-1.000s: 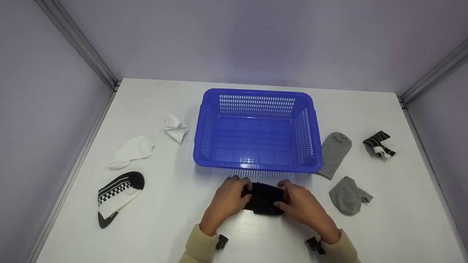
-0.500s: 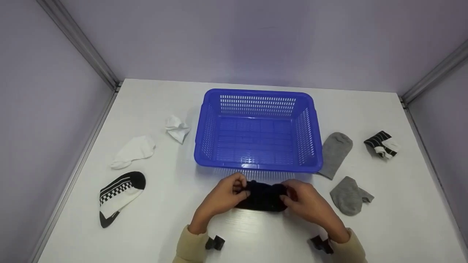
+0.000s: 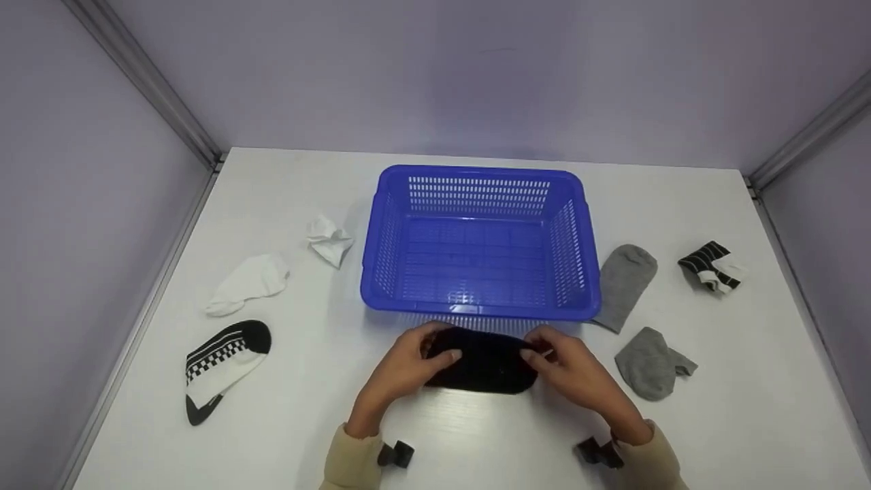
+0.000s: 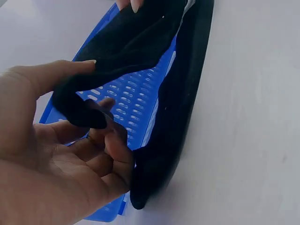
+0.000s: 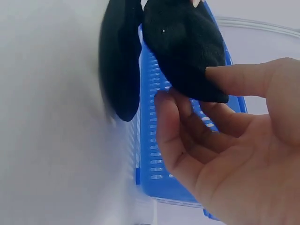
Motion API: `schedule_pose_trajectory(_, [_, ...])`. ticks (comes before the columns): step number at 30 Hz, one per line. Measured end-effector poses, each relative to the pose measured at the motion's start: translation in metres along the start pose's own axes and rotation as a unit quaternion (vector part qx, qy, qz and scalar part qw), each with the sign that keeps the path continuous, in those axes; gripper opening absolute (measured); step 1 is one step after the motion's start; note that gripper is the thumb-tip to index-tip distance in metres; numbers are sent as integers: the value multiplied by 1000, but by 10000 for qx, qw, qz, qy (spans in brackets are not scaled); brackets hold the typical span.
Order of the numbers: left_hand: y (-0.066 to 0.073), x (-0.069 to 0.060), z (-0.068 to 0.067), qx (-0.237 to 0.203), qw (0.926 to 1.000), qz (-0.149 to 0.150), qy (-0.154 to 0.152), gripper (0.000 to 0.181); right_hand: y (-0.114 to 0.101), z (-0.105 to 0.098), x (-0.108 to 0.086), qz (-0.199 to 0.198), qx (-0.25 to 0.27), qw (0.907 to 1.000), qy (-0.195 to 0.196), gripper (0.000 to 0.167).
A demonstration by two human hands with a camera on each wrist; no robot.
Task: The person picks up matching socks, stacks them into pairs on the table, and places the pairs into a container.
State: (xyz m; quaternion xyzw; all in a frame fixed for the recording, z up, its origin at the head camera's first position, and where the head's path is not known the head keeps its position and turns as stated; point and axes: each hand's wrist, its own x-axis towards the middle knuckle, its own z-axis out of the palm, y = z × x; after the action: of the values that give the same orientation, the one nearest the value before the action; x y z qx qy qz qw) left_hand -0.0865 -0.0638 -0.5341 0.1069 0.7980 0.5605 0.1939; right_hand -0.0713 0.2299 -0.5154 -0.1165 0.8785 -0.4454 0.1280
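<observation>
In front of the basket, both hands hold a black sock (image 3: 483, 361) stretched sideways between them. My left hand (image 3: 401, 364) pinches one end between thumb and fingers; in the left wrist view that end of the black sock (image 4: 131, 42) curls round the fingers. My right hand (image 3: 575, 371) pinches the other end, its thumb on top. Beneath the raised sock, a second black piece (image 5: 119, 61), probably the matching sock, lies on the table in the right wrist view. The two seem to meet near the middle, but whether they are joined I cannot tell.
A blue plastic basket (image 3: 476, 309) stands just beyond the hands. To its left lie two white socks (image 3: 252, 282) (image 3: 329, 239) and a black-and-white checked sock (image 3: 224, 367). Grey socks (image 3: 625, 286) (image 3: 650, 364) and a striped black-and-white sock (image 3: 711, 267) lie on the right.
Bunched and partly covered earlier, the black sock is now spread flatter and wider. My left hand has shifted slightly left, and both thumbs now lie on top of the sock.
</observation>
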Motion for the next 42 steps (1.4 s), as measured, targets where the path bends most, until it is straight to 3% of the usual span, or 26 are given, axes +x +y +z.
schedule_pose_trajectory(9, [-6, -2, -8, -72, 9996, -100, 264, 55, 1, -1, 0, 441, 428, 9974, 366, 21])
schedule_pose_trajectory(12, [-8, -3, -10, 39, 9993, -96, 372, 55, 5, -1, -1, 487, 691, 9962, 191, 19])
schedule_pose_trajectory(15, [-9, -5, -13, 214, 9991, -62, 371, 48, 9, -1, -3, 292, 825, 9959, -234, 11])
schedule_pose_trajectory(19, [-10, -8, -16, 411, 9991, -12, 134, 28, 11, 0, -5, -114, 257, 9978, -606, 19])
schedule_pose_trajectory(23, [-8, -8, -18, 800, 9968, 29, -11, 15, 7, 2, -4, -72, -91, 9981, -598, 21])
schedule_pose_trajectory(28, [-5, -8, -18, 1207, 9926, -3, 142, 18, -3, 4, -3, 117, 2, 9987, -491, 11])
schedule_pose_trajectory(35, [-3, -7, -14, 1441, 9893, -161, 184, 21, -10, 7, -4, 48, -643, 9963, -567, 34])
schedule_pose_trajectory(42, [-5, -6, -12, 1607, 9868, -45, 211, 22, -5, 10, -4, -181, -1057, 9933, -425, 39])
